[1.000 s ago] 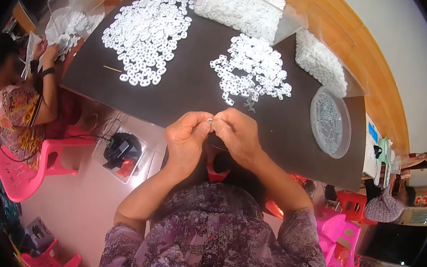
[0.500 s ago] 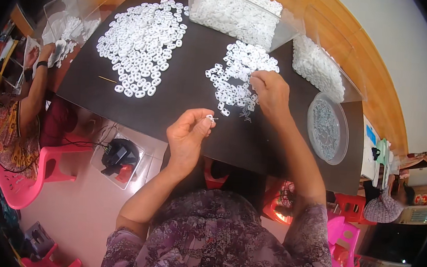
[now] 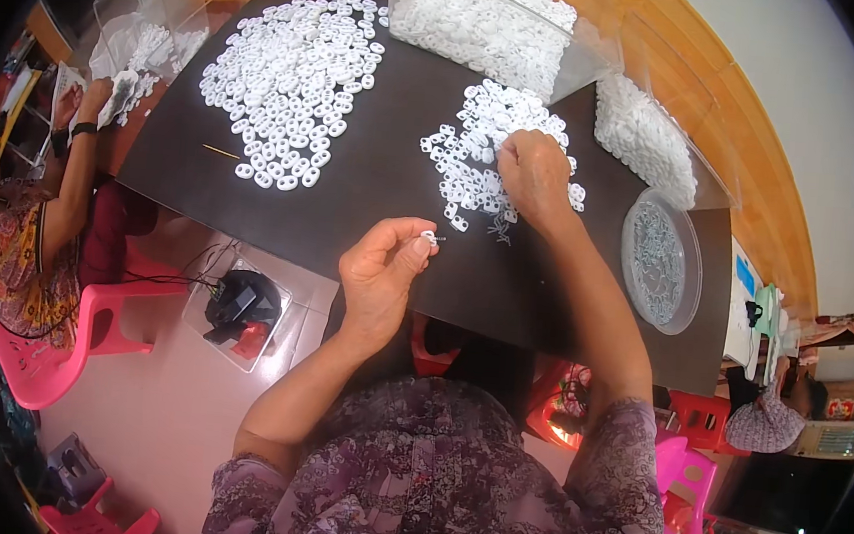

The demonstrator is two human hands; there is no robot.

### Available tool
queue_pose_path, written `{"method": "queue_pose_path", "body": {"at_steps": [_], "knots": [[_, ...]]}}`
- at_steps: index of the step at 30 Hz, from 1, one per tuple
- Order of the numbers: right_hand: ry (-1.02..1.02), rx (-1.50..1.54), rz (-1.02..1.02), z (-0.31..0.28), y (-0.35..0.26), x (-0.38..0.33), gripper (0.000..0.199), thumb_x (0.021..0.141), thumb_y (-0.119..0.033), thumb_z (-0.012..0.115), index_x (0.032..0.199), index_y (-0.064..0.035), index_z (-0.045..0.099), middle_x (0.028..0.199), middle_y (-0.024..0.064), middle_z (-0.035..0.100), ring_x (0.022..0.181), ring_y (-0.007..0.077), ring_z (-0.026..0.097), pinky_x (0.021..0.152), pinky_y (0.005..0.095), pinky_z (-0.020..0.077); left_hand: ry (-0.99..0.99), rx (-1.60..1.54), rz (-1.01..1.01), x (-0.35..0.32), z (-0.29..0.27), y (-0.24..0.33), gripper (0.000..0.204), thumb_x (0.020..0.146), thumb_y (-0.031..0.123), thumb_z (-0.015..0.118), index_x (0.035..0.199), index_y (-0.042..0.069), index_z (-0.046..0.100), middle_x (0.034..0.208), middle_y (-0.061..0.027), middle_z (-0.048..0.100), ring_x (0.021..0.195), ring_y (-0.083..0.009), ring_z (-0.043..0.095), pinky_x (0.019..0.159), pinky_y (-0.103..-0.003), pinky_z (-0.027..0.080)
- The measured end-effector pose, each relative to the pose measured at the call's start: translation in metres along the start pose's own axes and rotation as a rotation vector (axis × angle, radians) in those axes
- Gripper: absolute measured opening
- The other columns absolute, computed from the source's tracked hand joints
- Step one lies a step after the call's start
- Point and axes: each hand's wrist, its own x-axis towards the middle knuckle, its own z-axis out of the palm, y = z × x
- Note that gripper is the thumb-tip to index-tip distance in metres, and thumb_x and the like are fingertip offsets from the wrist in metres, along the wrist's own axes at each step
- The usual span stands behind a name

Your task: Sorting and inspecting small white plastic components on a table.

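My left hand (image 3: 378, 275) is closed above the table's near edge. Pinched between its thumb and forefinger is a small white plastic piece (image 3: 428, 237) with a thin grey screw sticking out to the right. My right hand (image 3: 536, 177) is over a loose pile of white two-holed plastic pieces (image 3: 489, 111). Its fingers are curled down into the pile, and their tips are hidden, so what they grip cannot be made out. Just below that pile lies a little cluster of grey screws (image 3: 499, 230).
A larger heap of white oval pieces (image 3: 297, 76) covers the table's left, beside a thin yellow stick (image 3: 220, 151). Clear bins of white parts (image 3: 486, 26) stand along the back. At right sits a round dish (image 3: 687, 306) of screws. Another person's arm (image 3: 76, 159) works at far left.
My right hand's fingers have curled further down into the white pieces. My left hand keeps its pinch on the small piece. The whole view has shifted slightly.
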Motion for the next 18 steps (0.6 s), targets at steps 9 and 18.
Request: {"method": "queue_pose_path", "body": {"at_steps": [9, 18], "knots": [[-0.017, 0.234, -0.006, -0.04, -0.033, -0.024, 0.009, 0.079, -0.009, 0.062, 0.081, -0.0009, 0.061, 0.07, 0.0127, 0.061, 0.065, 0.021, 0.06, 0.06, 0.0323, 0.0468, -0.002, -0.032, -0.014, 0.001, -0.002, 0.001, 0.016, 0.088, 0.007, 0.061, 0.099, -0.005, 0.061, 0.082, -0.0065, 0.063, 0.068, -0.0083, 0.054, 0.063, -0.02, 0.044], [-0.1, 0.796, 0.248, -0.054, -0.082, -0.076, 0.007, 0.079, -0.001, 0.063, 0.085, -0.002, 0.059, 0.072, 0.0077, 0.06, 0.059, 0.0148, 0.057, 0.055, 0.0258, 0.0463, 0.03, -0.1, -0.075, 0.0, 0.013, 0.011, 0.012, 0.088, 0.007, 0.059, 0.095, -0.003, 0.06, 0.082, -0.0077, 0.064, 0.07, -0.0107, 0.058, 0.064, -0.022, 0.046]]}}
